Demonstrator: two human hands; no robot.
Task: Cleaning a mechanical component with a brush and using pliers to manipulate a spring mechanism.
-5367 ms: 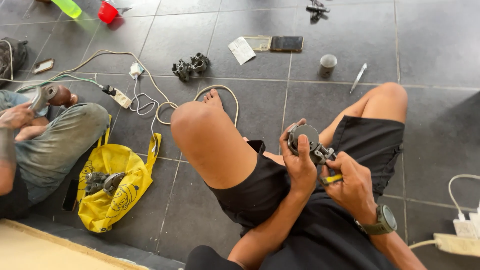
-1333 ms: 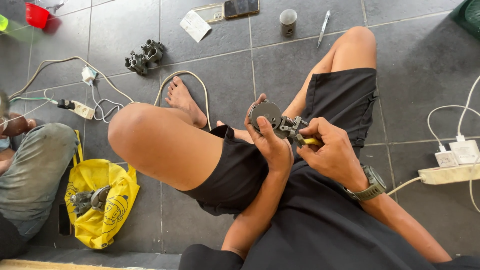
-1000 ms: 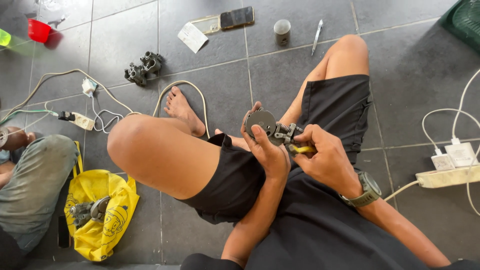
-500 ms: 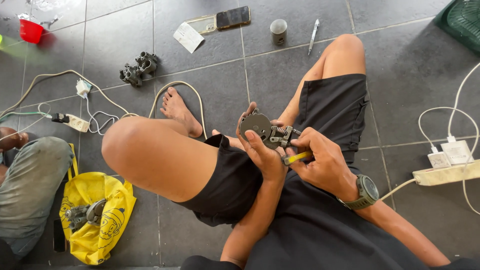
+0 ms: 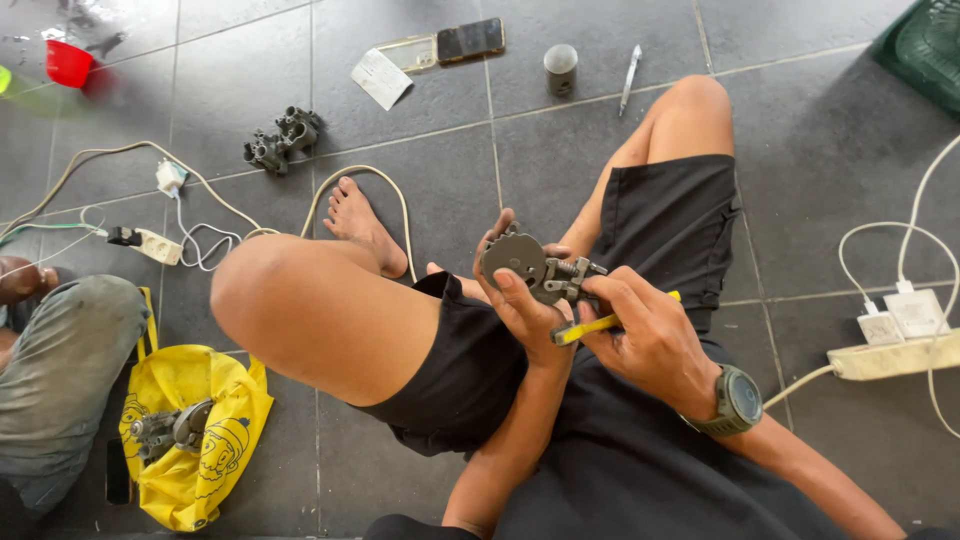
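- Left hand [image 5: 525, 305]: centre of the frame, above the lap; fingers wrapped from below around a grey metal mechanical part with a round disc face [image 5: 528, 265], thumb pressed on the disc.
- Right hand [image 5: 645, 335]: just right of the left hand, closed around a yellow-handled tool [image 5: 598, 325]; its working end, hidden by the fingers, points into the part's right side. Dark wristwatch [image 5: 738, 400] on that wrist.
- Yellow plastic bag [image 5: 195, 440]: lower left, on the grey tiled floor [image 5: 820, 150], with a grey metal piece [image 5: 165, 430] lying on it.
- Another person's knee in grey trousers [image 5: 60, 370]: left edge, beside the bag.
- White power strip [image 5: 890, 355]: right edge, white chargers plugged in.
- Second grey metal casting [image 5: 280, 142]: upper left, on the floor, well apart from the hands.
- Dark phone [image 5: 470, 40], small grey cylinder [image 5: 560, 70] and pen [image 5: 628, 78]: top centre.
- Red cup [image 5: 68, 62]: top left corner.
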